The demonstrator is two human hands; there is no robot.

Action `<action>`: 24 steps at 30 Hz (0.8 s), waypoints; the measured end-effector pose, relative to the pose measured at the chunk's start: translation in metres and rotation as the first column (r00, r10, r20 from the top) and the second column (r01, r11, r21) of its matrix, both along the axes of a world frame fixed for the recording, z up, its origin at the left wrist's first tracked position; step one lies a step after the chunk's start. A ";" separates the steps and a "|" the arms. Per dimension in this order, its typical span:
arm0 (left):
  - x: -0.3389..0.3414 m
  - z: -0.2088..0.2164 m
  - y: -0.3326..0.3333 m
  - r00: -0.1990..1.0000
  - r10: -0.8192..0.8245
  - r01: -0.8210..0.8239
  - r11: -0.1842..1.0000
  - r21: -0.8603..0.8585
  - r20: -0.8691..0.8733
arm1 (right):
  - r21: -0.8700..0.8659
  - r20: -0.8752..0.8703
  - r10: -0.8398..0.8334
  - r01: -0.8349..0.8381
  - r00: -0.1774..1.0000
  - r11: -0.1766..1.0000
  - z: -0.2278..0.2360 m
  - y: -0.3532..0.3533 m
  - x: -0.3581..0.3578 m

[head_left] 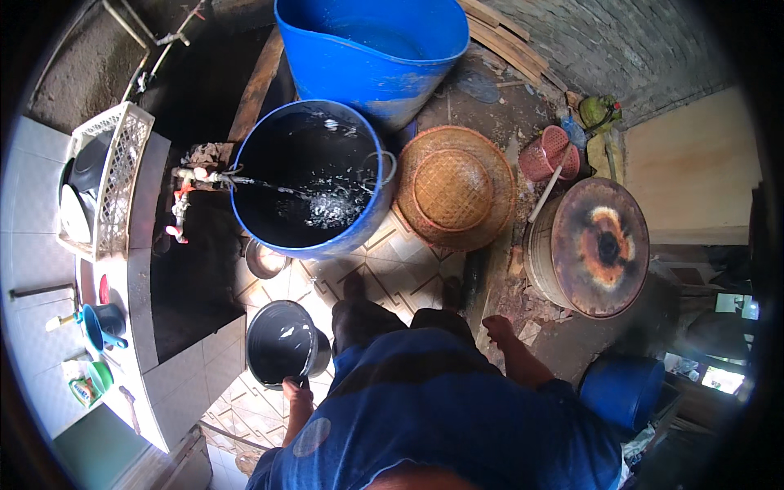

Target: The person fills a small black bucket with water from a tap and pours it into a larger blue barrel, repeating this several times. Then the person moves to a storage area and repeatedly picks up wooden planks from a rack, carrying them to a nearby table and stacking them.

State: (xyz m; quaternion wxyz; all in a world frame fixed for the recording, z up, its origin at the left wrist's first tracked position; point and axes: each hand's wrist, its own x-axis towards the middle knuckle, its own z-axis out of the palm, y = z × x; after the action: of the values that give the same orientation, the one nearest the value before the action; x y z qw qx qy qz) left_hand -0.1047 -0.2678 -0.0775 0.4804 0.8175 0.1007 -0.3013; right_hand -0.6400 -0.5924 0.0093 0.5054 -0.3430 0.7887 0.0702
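Observation:
My left hand [298,390] is closed on the rim of a black bucket [263,359], which hangs or stands low over the tiled floor beside my left leg. Glints show inside the bucket; how much it holds I cannot tell. Out to the right, my right hand [499,330] is curled into a fist beside my thigh, with nothing visible in it. Ahead of me stands a blue drum [369,233] containing water, and a tap [200,175] with red parts pours a stream into it. A wire-like loop handle [389,170] shows at the drum's right side.
A larger blue tub [359,69] stands behind the drum. To the right are a woven basket [453,188], a pink basket [543,157] and a rusty-topped drum [600,249]. A metal pot [265,260] sits on the floor. The tiled counter at left bears a dish rack [122,184] and blue dipper [92,328].

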 end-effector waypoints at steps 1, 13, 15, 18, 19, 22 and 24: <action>-0.016 0.003 0.001 0.998 0.065 -0.065 0.997 -0.035 0.020 | 0.056 -0.018 -0.033 0.033 0.999 0.998 -0.006 0.005 -0.023; -0.225 0.154 -0.056 0.866 0.481 -0.497 0.859 -0.122 -0.138 | -0.411 0.324 0.509 -0.366 0.797 0.835 0.016 -0.081 -0.076; -0.248 0.170 -0.064 0.908 0.384 -0.414 0.886 -0.210 -0.167 | -0.388 0.445 0.535 -0.383 0.718 0.838 0.043 -0.094 -0.037; -0.266 0.181 -0.077 0.907 0.362 -0.394 0.910 -0.128 -0.215 | -0.143 0.707 0.382 -0.408 0.596 0.902 0.083 -0.098 0.018; -0.270 0.184 -0.081 0.913 0.333 -0.370 0.920 -0.130 -0.236 | -0.089 0.718 0.354 -0.426 0.599 0.901 0.095 -0.092 0.038; -0.276 0.190 -0.098 0.902 0.306 -0.382 0.894 -0.233 -0.305 | -0.057 0.700 0.383 -0.487 0.603 0.871 0.120 -0.077 0.095; -0.272 0.198 -0.102 0.902 0.268 -0.371 0.882 -0.292 -0.338 | -0.035 0.668 0.345 -0.435 0.659 0.900 0.131 -0.061 0.125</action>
State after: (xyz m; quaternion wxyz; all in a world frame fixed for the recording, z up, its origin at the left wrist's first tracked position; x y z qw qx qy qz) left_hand -0.3770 -0.3700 0.1206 0.6414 0.6382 0.2489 -0.3456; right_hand -0.5154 -0.6536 0.1400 0.7440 -0.4734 0.4603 0.1018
